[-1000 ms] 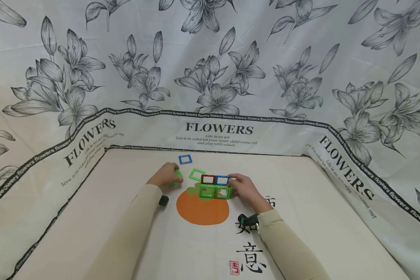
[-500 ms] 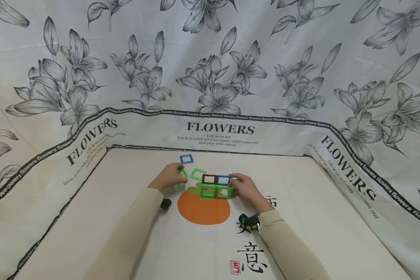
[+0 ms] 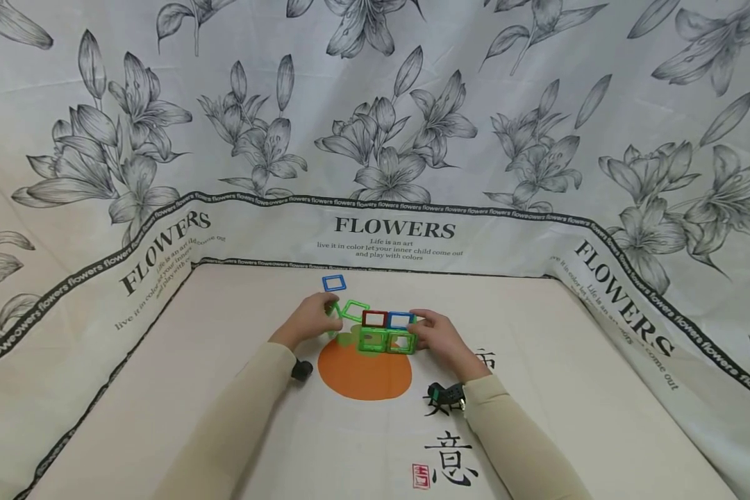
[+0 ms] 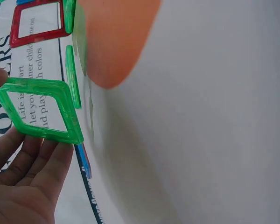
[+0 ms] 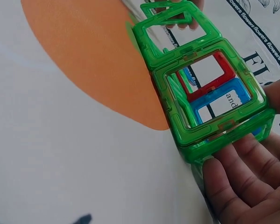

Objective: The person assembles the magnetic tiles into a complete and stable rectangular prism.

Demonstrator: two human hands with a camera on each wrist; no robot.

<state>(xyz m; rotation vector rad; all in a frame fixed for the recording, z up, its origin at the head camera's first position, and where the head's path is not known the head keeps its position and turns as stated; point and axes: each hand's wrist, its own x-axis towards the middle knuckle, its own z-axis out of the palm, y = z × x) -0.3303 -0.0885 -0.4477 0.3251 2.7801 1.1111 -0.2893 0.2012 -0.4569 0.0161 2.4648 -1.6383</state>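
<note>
My left hand (image 3: 311, 321) pinches a green square magnetic tile (image 4: 68, 112) between thumb and fingertips, tilted upright in the left wrist view. To its right, a block of joined magnetic tiles (image 5: 164, 95) stands on the table, with green squares along its front. A red tile (image 4: 39, 39) and a blue tile (image 3: 401, 314) show at its upper part. My right hand (image 3: 439, 338) grips the block's right end, thumb on one side and fingers beneath or behind. The held tile appears apart from the block in the left wrist view.
A loose green tile (image 3: 357, 303) lies behind the block's left end. Farther back lies a blue tile (image 3: 335, 289). The table cloth (image 3: 350, 444) bears an orange printed shape (image 3: 364, 375) and black characters. A flower-printed curtain (image 3: 262, 236) encloses the back and sides.
My left hand has moved right with the green tile, closer to the block. The right hand stays at the block's right end.
</note>
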